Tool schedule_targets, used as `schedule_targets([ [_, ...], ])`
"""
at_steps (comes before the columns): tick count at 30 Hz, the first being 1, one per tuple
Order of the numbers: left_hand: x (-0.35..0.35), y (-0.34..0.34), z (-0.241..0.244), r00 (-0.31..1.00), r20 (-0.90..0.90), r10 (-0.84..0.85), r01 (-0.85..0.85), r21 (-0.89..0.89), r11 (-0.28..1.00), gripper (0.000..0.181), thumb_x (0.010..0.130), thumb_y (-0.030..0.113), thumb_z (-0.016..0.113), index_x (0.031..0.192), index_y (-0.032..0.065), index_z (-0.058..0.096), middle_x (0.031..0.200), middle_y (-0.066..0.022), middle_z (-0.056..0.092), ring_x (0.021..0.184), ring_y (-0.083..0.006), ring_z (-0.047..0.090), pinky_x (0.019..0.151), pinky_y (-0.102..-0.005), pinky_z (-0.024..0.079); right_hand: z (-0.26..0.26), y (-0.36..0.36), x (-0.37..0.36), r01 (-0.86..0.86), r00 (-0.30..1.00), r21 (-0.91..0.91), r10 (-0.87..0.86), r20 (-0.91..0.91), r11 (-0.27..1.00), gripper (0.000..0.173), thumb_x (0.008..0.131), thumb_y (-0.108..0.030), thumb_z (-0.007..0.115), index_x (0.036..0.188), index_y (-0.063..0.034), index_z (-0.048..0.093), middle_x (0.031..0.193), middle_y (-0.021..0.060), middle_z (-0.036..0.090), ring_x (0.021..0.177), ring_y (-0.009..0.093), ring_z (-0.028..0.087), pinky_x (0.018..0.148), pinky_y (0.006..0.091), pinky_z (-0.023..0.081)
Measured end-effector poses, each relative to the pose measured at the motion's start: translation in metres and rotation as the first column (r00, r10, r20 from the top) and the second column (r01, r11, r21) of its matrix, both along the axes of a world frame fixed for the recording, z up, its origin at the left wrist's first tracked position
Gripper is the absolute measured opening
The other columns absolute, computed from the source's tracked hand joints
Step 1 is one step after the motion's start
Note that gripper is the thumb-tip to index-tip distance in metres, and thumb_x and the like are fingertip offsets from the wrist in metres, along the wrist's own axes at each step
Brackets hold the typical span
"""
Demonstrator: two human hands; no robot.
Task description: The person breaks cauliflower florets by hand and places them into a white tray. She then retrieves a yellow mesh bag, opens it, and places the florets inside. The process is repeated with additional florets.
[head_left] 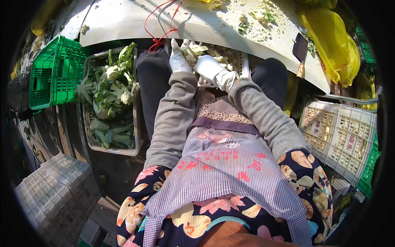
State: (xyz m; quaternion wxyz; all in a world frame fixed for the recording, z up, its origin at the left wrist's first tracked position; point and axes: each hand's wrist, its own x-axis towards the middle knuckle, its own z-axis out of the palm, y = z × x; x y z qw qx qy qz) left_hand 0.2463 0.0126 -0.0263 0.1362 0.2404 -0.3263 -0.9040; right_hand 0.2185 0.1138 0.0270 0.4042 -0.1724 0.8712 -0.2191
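Observation:
My left hand (pixel 179 60), in a white glove, holds a piece of cauliflower (pixel 197 48) over a white plastic crate (pixel 244 63) between my knees. My right hand (pixel 211 68), also gloved, is closed just beside it. A thin, dark blade, apparently a small knife (pixel 192 53), reaches from this hand towards the cauliflower; its handle is hidden in the fist. Cut cauliflower florets (pixel 226 53) lie in the crate below, partly covered by my hands.
At my left, a crate (pixel 135 145) holds cauliflower leaves and stalks (pixel 112 92), beside a green crate (pixel 55 74). Crumbs litter the white tabletop (pixel 203 21) ahead. A cleaver (pixel 300 49) lies at its right edge near yellow mesh bags (pixel 330 43). White crates (pixel 336 132) stand right.

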Motion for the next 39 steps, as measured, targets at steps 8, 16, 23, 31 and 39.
schedule_targets([
  [8,-0.016,0.0,0.024,0.984,0.177,-0.016,0.088,-0.408,0.909,0.066,0.094,0.002,0.059,0.151,0.0029,0.027,0.152,-0.0103,0.038,0.125,-0.0189,0.05,0.099,-0.026,0.044,0.011,0.073,-0.027,0.537,0.836,-0.264,-0.548,0.034,0.801,0.021,0.089,-0.023,0.063,0.096,-0.0039,0.067,0.072,0.0131,0.069,0.051,0.019,0.064,0.048,0.0328,0.05],
  [16,-0.119,0.039,0.029,0.846,0.168,-0.506,0.517,-0.495,0.699,0.039,0.097,0.008,0.056,0.135,0.0019,0.054,0.126,-0.0104,0.063,0.109,-0.0156,0.064,0.089,-0.0261,0.052,0.033,0.194,-0.182,0.549,0.526,-0.133,-0.464,-0.712,0.825,0.029,0.083,-0.034,0.066,0.093,-0.0078,0.072,0.088,0.0172,0.071,0.084,0.036,0.069,0.072,0.0427,0.054],
  [23,-0.233,0.115,0.039,0.825,0.541,-0.165,0.474,-0.82,-0.321,0.057,0.08,0.045,0.071,0.13,0.0207,0.062,0.112,-0.012,0.07,0.097,-0.027,0.068,0.092,-0.0357,0.051,0.022,0.184,-0.218,0.574,0.65,0.102,-0.377,-0.66,0.812,0.027,0.088,-0.032,0.06,0.097,-0.0099,0.073,0.088,0.0115,0.073,0.084,0.029,0.071,0.075,0.0388,0.054],
  [31,-0.261,0.062,0.019,0.977,0.042,-0.207,-0.047,-0.912,-0.407,0.006,0.078,0.022,0.071,0.083,0.0171,0.072,0.089,-0.0081,0.068,0.082,-0.0276,0.067,0.074,-0.0393,0.054,0.044,0.191,-0.202,0.554,0.635,-0.326,-0.642,-0.429,0.766,0.032,0.085,-0.039,0.066,0.091,-0.009,0.073,0.079,0.0092,0.071,0.066,0.02,0.066,0.065,0.0328,0.052],
  [39,-0.274,0.053,0.044,0.852,0.514,-0.102,0.251,-0.57,-0.782,0.028,0.089,0.032,0.063,0.114,0.0212,0.068,0.113,-0.0079,0.066,0.093,-0.0289,0.067,0.082,-0.0355,0.053,0.007,0.135,-0.111,0.076,0.973,-0.38,-0.152,-0.174,0.922,0.041,0.084,-0.043,0.072,0.113,-0.0137,0.072,0.083,0.0063,0.072,0.064,0.014,0.064,0.06,0.0293,0.052],
])
